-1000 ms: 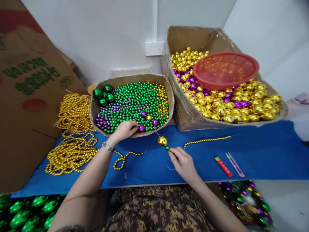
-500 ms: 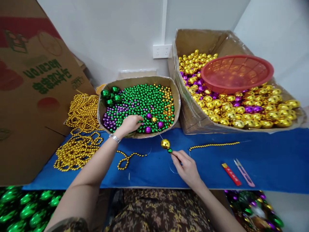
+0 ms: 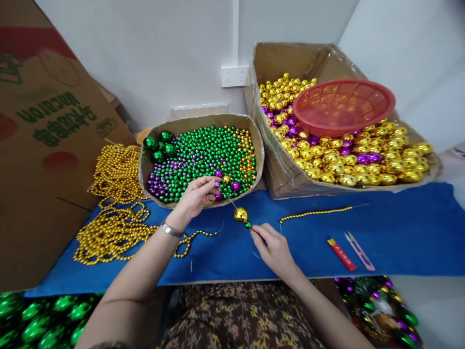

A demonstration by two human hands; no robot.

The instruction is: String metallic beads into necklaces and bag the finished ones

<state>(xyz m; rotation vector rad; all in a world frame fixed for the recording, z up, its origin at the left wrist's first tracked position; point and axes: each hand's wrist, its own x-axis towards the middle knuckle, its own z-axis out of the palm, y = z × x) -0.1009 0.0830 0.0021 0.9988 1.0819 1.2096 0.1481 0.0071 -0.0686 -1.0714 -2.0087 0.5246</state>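
My left hand [image 3: 196, 196] hovers at the front rim of a round cardboard tray [image 3: 256, 145] full of green, purple and gold beads, fingers pinched on a small purple bead [image 3: 218, 195]. My right hand [image 3: 274, 247] rests on the blue cloth [image 3: 399, 228] and pinches a thin needle that points up-left toward the tray. A large gold ball [image 3: 240, 214] and a small green bead [image 3: 248, 225] sit threaded on that needle just above my fingertips. A thin thread trails from this hand across the cloth.
A big cardboard box [image 3: 286, 182] of gold and purple balls with a red plastic basket [image 3: 343, 106] stands at the right. Gold bead strands [image 3: 112, 208] pile at the left. A red cutter [image 3: 341, 254] and pink snips [image 3: 359, 250] lie on the cloth. A flattened carton leans at far left.
My left hand has lifted slightly out of the tray toward the needle tip, now pinching a purple bead. My right hand and the threaded gold ball have barely shifted.
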